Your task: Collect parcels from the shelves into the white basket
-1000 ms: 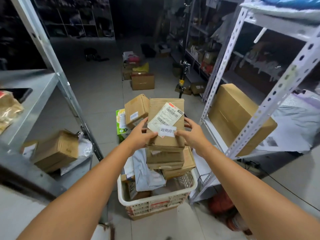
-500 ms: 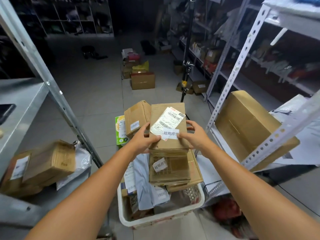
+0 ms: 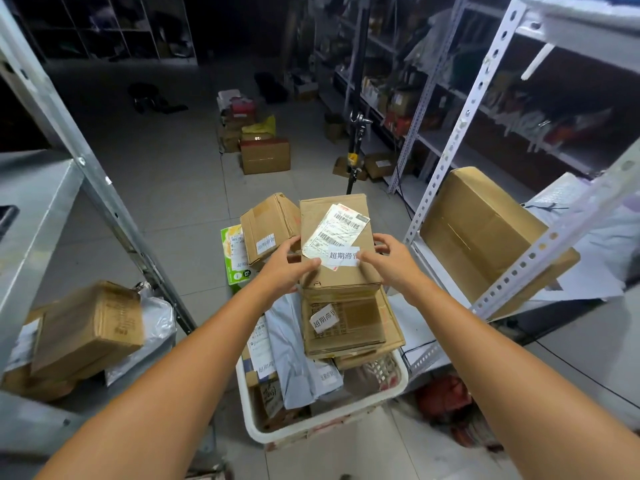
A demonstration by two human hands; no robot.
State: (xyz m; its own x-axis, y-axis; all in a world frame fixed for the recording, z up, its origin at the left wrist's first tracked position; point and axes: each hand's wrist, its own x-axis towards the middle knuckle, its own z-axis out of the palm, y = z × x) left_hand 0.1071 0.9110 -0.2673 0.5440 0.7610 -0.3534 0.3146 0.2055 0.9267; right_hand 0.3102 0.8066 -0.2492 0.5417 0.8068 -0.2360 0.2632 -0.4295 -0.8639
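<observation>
Grey-tiled storeroom aisle between metal racks: a brown cardboard parcel with a barcoded label (image 3: 320,220) is gripped from both sides over the white plastic basket (image 3: 311,432) on the floor. The left hand (image 3: 287,266) is clamped on its left edge, thumb laid on top; the right hand (image 3: 393,261) is curled round its right edge, thumb by the white sticker. The parcel is held atop a stack of flat cardboard boxes (image 3: 349,327) piled above the basket's rim; whether it rests on them cannot be told. A grey plastic mailer bag (image 3: 294,344) is wedged alongside. A smaller taped cardboard box (image 3: 268,220) and a green-and-white carton (image 3: 231,258) are seen just behind, and a large cardboard box (image 3: 485,233) is lodged on the white perforated rack (image 3: 446,161) to the right.
</observation>
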